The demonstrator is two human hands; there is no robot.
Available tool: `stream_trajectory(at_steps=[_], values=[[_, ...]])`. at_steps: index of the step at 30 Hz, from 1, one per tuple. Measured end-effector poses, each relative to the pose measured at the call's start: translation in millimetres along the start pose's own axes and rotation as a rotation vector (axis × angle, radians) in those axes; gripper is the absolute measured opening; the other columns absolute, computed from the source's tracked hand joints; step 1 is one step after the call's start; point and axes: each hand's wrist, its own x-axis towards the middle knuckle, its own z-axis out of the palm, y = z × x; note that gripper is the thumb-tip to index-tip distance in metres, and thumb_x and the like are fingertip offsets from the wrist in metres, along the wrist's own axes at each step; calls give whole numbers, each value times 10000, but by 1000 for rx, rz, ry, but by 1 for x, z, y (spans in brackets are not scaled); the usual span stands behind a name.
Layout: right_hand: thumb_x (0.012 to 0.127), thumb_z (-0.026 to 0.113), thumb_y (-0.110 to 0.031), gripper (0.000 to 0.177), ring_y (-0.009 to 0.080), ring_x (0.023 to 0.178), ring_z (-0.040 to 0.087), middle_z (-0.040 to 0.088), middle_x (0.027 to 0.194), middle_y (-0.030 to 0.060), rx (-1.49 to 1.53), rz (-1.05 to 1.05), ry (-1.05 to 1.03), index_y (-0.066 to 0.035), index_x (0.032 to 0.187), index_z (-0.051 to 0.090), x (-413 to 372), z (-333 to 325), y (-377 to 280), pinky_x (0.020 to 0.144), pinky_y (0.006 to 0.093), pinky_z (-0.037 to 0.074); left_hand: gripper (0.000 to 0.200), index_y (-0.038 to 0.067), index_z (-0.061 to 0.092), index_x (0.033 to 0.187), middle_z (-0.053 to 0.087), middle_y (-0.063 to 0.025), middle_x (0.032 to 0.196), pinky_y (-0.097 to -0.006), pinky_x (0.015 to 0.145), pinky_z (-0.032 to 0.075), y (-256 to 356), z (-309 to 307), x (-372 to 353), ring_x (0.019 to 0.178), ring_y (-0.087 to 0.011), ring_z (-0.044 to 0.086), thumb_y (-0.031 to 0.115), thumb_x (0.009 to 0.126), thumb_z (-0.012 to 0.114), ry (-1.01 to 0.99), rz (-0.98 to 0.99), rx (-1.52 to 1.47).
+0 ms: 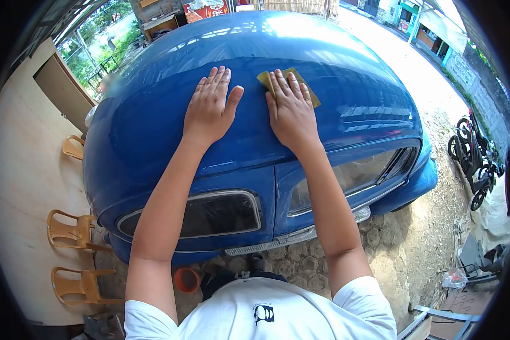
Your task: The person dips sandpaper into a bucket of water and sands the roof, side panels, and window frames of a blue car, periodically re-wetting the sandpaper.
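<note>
A glossy blue car roof (249,133) curves up in front of me in the head view. My left hand (208,109) lies flat on it, open, thumb apart from the fingers, with nothing held. To its right, my right hand (292,113) presses a yellow-olive sheet of sandpaper (264,79) against the roof. Its fingers are stretched out over the sheet, whose corners stick out on both sides; the middle is hidden under the hand. Below the hands are the car's dark rear side window (221,215) and the front side window (357,175).
Brown plastic chairs (73,229) stand along the pale wall at left. An orange bucket (186,280) sits on the paving beside my legs. Motorbikes (475,153) are parked at right, beyond the car. A metal frame (445,317) is at the lower right.
</note>
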Motion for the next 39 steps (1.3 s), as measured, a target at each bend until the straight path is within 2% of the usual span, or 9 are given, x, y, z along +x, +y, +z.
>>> stream_trajectory(at_steps=[2,9,15,21,27,30,34,35,39], values=[[1163,358,-372,553,291,1616,298,424,1703,77,86,-92,-29,-121,1652,417,-16,-14,4,1335,447,197,771,17,448,1607,430,-178,1680,-435,1339,204,-1,-2,-4,1609,-303,309,591,1150,210,44,2,-42],[1156,374,-345,558,350,1619,279,406,1709,127,-61,355,222,-74,1642,423,-34,-5,0,1328,490,184,900,7,450,1602,439,-198,1669,-436,1336,203,3,-7,-2,1605,-339,312,679,1109,113,30,-82,-158],[1130,476,-307,534,324,1597,339,439,1692,109,180,-191,24,-76,1612,467,-76,8,-127,1316,487,219,1120,19,377,1643,384,-176,1708,-435,1353,89,-30,-22,-8,1638,-321,229,832,991,-32,104,-204,-1050],[1161,388,-336,562,353,1625,273,376,1727,133,-34,287,201,-92,1667,387,-68,8,-70,1322,486,184,1098,52,454,1607,425,-177,1680,-501,1351,97,-89,-57,-84,1635,-319,242,810,996,-53,106,-160,-790],[1138,460,-293,538,332,1597,345,441,1692,110,20,-111,69,-76,1630,447,-89,31,-211,1317,481,206,900,75,549,1542,517,-175,1622,-505,1335,146,-122,-70,-126,1614,-348,308,720,1090,112,238,-80,-902],[1138,467,-269,527,354,1571,388,472,1663,149,201,-59,63,-51,1617,454,-88,38,-248,1311,468,228,759,73,587,1493,557,-171,1587,-498,1323,211,-154,-93,-153,1593,-348,354,657,1118,278,249,-44,-787],[1183,390,-360,562,357,1470,508,531,1563,274,671,470,334,0,1612,439,-70,9,-231,1175,424,414,567,69,633,1422,600,-173,1540,-502,1302,283,-229,-129,-198,1563,-366,407,528,1125,487,291,-57,-573],[1183,387,-354,563,361,1505,474,499,1602,264,341,313,575,-4,1621,426,-67,14,-224,1210,429,385,557,67,638,1413,599,-175,1541,-503,1302,283,-249,-135,-210,1561,-370,408,520,1122,498,305,-88,-525],[1173,367,-337,583,376,1618,271,379,1704,208,12,153,344,-7,1654,361,-58,38,-270,1326,481,180,530,50,639,1398,583,-188,1550,-505,1300,285,-318,-140,-249,1551,-382,419,485,1115,532,389,-198,-373]])
